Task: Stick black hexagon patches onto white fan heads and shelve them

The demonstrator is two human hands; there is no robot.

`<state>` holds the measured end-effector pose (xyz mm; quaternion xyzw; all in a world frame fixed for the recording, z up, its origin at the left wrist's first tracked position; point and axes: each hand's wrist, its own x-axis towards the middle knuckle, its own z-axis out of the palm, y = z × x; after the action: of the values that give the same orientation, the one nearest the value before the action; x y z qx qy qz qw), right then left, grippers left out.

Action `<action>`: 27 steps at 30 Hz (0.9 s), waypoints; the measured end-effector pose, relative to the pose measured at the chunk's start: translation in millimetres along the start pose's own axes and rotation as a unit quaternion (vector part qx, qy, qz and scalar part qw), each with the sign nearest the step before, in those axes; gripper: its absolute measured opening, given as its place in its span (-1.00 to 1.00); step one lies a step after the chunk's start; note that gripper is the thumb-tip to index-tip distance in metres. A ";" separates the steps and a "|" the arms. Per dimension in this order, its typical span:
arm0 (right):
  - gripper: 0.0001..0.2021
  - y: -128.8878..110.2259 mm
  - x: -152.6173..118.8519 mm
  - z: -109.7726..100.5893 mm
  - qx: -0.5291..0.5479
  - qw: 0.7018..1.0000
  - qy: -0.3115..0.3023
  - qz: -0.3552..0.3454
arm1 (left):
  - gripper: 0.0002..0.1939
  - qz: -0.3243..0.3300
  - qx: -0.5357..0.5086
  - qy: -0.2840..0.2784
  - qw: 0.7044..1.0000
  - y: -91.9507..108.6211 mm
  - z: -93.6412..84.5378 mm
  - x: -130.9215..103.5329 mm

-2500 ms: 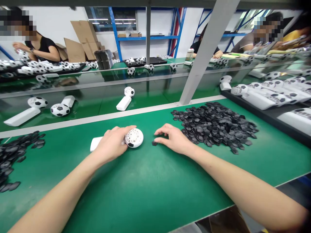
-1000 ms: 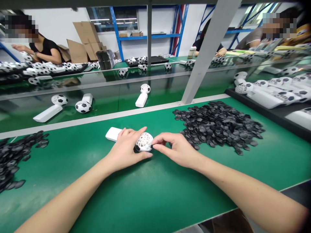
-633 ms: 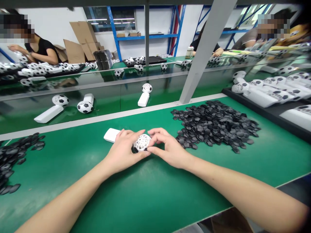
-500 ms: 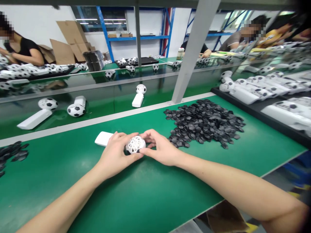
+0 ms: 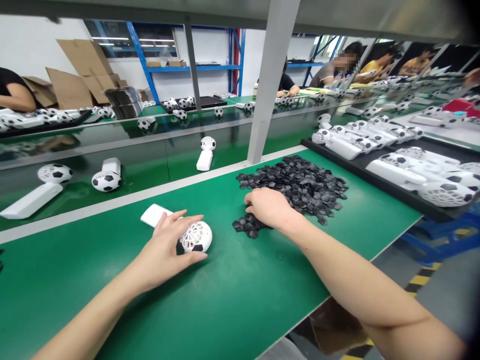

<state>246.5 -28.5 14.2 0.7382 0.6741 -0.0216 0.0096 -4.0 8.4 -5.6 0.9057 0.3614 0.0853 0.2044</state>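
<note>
Hands: your left hand point(image 5: 165, 250) curves loosely over a white ball-headed piece point(image 5: 202, 234), thumb on the ball's near side; your right hand point(image 5: 270, 207) bends downward, fingertips out of sight at a small cluster point(image 5: 249, 227) of black pentagons, so you cannot tell from this view whether it has one.

Green table point(image 5: 225, 295): it spreads beneath both hands, and your right forearm point(image 5: 360, 287) crosses its near edge. A careless sweep of that arm could carry loose bits over.

Black tray point(image 5: 352, 170): to the right, loaded with more white pieces point(image 5: 390, 172). Its near corner seems to reach past the table's edge, so a knock there might tip it.

Main pile point(image 5: 307, 180): beyond and right of your right hand, many pentagons overlapping. Because they lie flat on one another, two could come up together.

Ball-headed piece: on the table under your left hand, handle point(image 5: 150, 215) pointing away to the left. The round head and light hold mean an off-centre push may roll it.

Small cluster: beneath and just left of your right hand; a brush of the knuckles could scatter it.

Dark patch point(image 5: 197, 247): low on the ball, beside your thumb; if poorly seated, a dragging thumb might loosen it.
</note>
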 end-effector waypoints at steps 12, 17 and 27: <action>-0.76 -15.3 0.1 14.4 -0.020 0.997 0.056 -0.058 | -0.40 0.018 -0.074 -0.064 0.995 9.0 1.2 -4.7; -0.90 -19.9 -8.0 9.8 0.253 0.959 0.054 -0.116 | -0.36 0.027 -0.116 -0.053 0.992 6.1 -0.8 -4.7; -0.86 -32.9 -17.7 12.1 0.385 0.889 0.040 -0.243 | -0.35 0.053 -0.157 -0.074 0.983 3.9 -1.2 -2.0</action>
<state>211.9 -43.6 3.3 0.4970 0.7712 -0.2520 -0.3078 -3.4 4.9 -2.9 0.8840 0.2787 0.0850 0.3655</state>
